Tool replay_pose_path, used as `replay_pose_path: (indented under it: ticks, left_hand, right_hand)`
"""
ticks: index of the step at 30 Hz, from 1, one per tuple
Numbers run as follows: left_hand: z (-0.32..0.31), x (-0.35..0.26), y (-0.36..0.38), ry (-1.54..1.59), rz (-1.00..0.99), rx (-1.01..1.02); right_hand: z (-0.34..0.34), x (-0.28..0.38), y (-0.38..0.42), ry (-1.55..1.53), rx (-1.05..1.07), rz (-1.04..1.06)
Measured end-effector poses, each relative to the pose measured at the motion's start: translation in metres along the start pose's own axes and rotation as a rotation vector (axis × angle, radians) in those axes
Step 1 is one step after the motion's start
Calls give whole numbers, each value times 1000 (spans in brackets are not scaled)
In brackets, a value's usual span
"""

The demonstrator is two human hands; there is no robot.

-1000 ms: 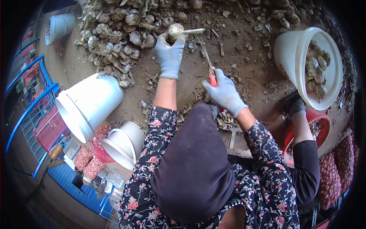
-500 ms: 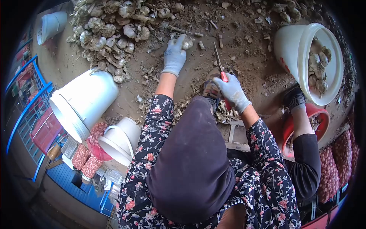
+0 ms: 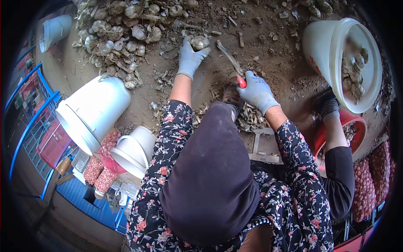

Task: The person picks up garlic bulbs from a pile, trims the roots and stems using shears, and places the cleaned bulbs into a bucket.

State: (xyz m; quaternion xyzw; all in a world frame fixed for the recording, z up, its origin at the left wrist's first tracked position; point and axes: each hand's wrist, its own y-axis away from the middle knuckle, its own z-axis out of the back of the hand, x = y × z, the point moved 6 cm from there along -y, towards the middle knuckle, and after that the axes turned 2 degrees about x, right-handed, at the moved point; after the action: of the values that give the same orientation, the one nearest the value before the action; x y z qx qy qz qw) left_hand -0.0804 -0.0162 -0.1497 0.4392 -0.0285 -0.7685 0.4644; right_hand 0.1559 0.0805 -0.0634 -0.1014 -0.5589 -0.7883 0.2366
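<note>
My left hand (image 3: 191,59), in a pale glove, grips a garlic bulb (image 3: 199,43) between thumb and fingers, beside the lower edge of a garlic heap (image 3: 121,35). To the right, my gloved right hand (image 3: 257,93) is closed around red-handled shears (image 3: 241,81). Their dirty blade points up and left toward the bulb, apart from it. Whether the blades are parted cannot be made out. Cut stem pieces (image 3: 241,40) lie scattered on the soil between and beyond my hands.
A white bucket (image 3: 323,42) holding garlic lies tipped at right, above a red bucket (image 3: 357,136). Another person's dark-gloved hand (image 3: 327,107) is beside them. More white buckets (image 3: 98,109) stand at left, near red net sacks (image 3: 105,180). My knee (image 3: 210,168) fills the middle.
The garlic bulb now shows more fully, above my left hand's spread thumb. My right hand has turned, swinging the shears' tip left toward the bulb. The view has shifted slightly.
</note>
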Motion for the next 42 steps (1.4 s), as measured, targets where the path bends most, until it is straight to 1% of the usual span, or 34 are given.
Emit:
replay_pose_path:
  ticks: [2,5,6,8,9,10,11,12,13,15,16,17,19,20,21,23,24,26,27,29,30,31,33,34,35,37,38,39,40,41,42]
  left_hand:
    - [7,-24,11,-34,139,-75]
    - [1,-19,-1,-91,167,-4]
    - [3,-25,1,-89,165,-4]
    - [4,-47,7,-58,-38,75]
    - [6,-55,10,-58,-42,78]
    - [3,-66,19,222,-95,202]
    - [2,-78,30,503,-141,324]
    - [6,-90,36,538,-126,403]
    - [13,-99,39,539,-125,407]
    - [18,-109,44,371,-140,468]
    - [19,-111,42,320,-194,490]
    - [18,-112,43,323,-198,492]
    - [22,-129,51,210,-237,427]
    - [23,-142,58,374,-229,425]
    - [23,-144,59,374,-230,431]
    - [30,-151,58,13,-371,244]
    - [29,-151,57,14,-368,245]
    - [27,-153,56,-25,-430,233]
    - [28,-152,55,-27,-421,236]
    - [28,-155,53,-82,-465,269]
    - [26,-153,51,33,-424,322]
    - [25,-151,50,36,-420,326]
    - [21,-144,51,145,-319,482]
    - [21,-144,50,37,-340,516]
    - [24,-143,51,39,-337,515]
    - [21,-143,63,357,-103,760]
    - [20,-145,65,413,-97,816]
    - [18,-141,68,414,-95,817]
    - [15,-137,71,490,-84,822]
    - [16,-134,70,562,-76,815]
    - [19,-134,69,534,-71,767]
  right_hand:
    - [2,-1,0,-7,5,-10]
    - [1,-3,0,-1,23,-16]
    - [2,-2,-1,14,-5,-3]
    - [5,-2,-1,26,-37,9]
    - [12,0,0,96,-111,45]
    - [17,3,4,167,-178,77]
    - [20,3,8,163,-170,70]
    - [32,9,12,288,-232,132]
    - [42,15,17,414,-296,194]
    - [55,16,24,450,-334,222]
    - [60,17,26,477,-315,234]
    - [64,18,27,504,-296,245]
    - [69,19,30,514,-286,236]
    - [69,21,32,510,-235,222]
    - [67,21,34,505,-186,207]
    - [67,21,35,498,-159,193]
    - [65,20,35,491,-129,185]
    - [59,19,36,474,-120,196]
    - [57,20,38,459,-117,207]
    - [51,18,34,418,-137,220]
    - [49,16,34,375,-160,224]
    - [48,13,34,375,-155,219]
    - [43,10,36,333,-121,244]
    - [40,8,39,331,-118,239]
    - [38,6,41,288,-132,248]
    - [32,3,45,246,-140,258]
    - [32,-4,45,204,-149,219]
    - [30,-12,44,160,-159,179]
    - [35,-19,44,118,-241,138]
    - [36,-22,44,118,-247,147]
    - [39,-21,50,125,-239,132]
